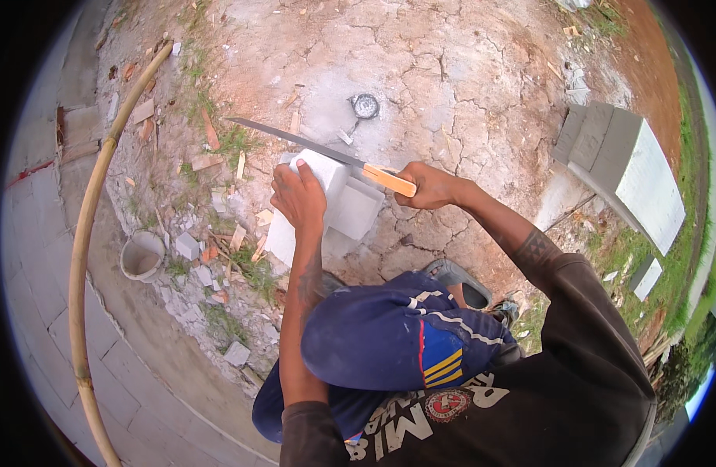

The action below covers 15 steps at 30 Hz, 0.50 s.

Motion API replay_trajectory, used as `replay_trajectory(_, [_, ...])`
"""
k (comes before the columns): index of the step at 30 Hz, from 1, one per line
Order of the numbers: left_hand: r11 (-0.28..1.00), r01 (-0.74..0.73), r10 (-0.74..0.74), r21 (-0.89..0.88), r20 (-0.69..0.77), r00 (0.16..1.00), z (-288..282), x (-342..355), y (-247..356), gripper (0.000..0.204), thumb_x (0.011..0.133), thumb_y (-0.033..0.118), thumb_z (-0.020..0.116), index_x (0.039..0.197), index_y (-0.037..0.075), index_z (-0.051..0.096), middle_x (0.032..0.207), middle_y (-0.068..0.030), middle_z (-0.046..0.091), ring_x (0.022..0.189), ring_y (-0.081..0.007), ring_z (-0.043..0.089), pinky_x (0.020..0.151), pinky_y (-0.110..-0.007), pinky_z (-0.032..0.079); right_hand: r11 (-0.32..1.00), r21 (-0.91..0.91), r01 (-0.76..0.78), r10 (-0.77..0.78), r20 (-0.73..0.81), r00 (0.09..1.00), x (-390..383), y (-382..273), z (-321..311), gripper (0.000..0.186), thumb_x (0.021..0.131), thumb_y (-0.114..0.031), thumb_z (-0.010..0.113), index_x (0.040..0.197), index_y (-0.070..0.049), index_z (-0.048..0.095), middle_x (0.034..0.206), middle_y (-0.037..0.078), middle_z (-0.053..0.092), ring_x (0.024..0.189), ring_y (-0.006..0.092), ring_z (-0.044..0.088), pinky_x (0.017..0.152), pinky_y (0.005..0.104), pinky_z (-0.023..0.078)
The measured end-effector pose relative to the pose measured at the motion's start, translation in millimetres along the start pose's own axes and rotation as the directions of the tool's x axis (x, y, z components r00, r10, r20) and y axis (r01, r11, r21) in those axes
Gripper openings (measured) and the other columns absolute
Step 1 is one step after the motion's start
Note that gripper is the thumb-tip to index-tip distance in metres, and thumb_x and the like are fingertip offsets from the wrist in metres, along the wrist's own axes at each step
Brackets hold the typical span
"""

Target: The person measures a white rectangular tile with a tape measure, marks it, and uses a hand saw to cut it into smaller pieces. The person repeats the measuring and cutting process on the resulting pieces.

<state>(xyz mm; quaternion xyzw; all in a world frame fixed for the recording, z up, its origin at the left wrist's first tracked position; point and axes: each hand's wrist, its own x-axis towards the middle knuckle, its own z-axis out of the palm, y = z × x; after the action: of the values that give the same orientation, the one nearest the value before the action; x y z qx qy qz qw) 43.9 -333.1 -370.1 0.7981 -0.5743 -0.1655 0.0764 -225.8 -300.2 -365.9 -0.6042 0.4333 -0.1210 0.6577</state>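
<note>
My right hand (425,185) is closed round the wooden handle of a handsaw (334,152), whose long dark blade points to the far left. The blade lies along the far edge of a white lightweight block (332,173). My left hand (299,194) grips that block from its left side, thumb on top and fingers over the edge. Under and beside it are more pale block pieces (356,208), resting on the ground in front of my knees. Where the saw teeth meet the block is too small to make out.
A long bamboo pole (85,257) curves along the left, near a block wall (43,272). A dusty bucket (142,257) stands among offcuts. Grey blocks (607,140) are stacked at the right. A small round dark object (365,106) lies on the cracked ground (420,62).
</note>
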Motion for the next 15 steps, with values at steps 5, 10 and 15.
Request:
replay_trajectory(5, [1.000,-0.006,0.006,-0.012,-0.037,0.999,0.9,0.9,-10.9,0.043,0.108,0.038,0.045,0.116,-0.002,0.058,0.122,-0.0203,0.061,0.121,-0.0392,0.055,0.101,-0.056,0.037,0.995,-0.095,-0.029,0.028,-0.016,0.999,-27.4,-22.9,0.9,0.021,0.082,-0.016,0.068,0.080,0.004,0.062,0.064,0.019,0.062,0.057,0.0277,0.057,0.059,0.0408,0.048])
replay_trajectory(10, [1.000,0.004,-0.004,-0.002,-0.024,1.000,-5.5,1.4,-11.1,0.043,0.108,0.037,0.045,0.117,-0.002,0.058,0.121,-0.0204,0.062,0.121,-0.0394,0.055,0.099,-0.056,0.038,1.000,-0.011,-0.017,0.016,-0.049,0.999,-130.4,-30.6,6.9,0.017,0.085,-0.008,0.069,0.073,-0.001,0.059,0.060,0.010,0.056,0.055,0.0157,0.050,0.055,0.0364,0.042])
replay_trajectory(15, [1.000,-0.002,0.003,0.019,-0.032,0.999,-0.7,2.1,-12.2,0.042,0.107,0.037,0.045,0.117,-0.002,0.058,0.121,-0.0206,0.062,0.121,-0.0394,0.055,0.099,-0.056,0.038,1.000,0.018,-0.005,0.004,0.011,1.000,-70.0,-2.6,13.7,0.018,0.084,-0.008,0.068,0.073,0.000,0.057,0.059,0.008,0.054,0.055,0.0141,0.047,0.055,0.0358,0.041])
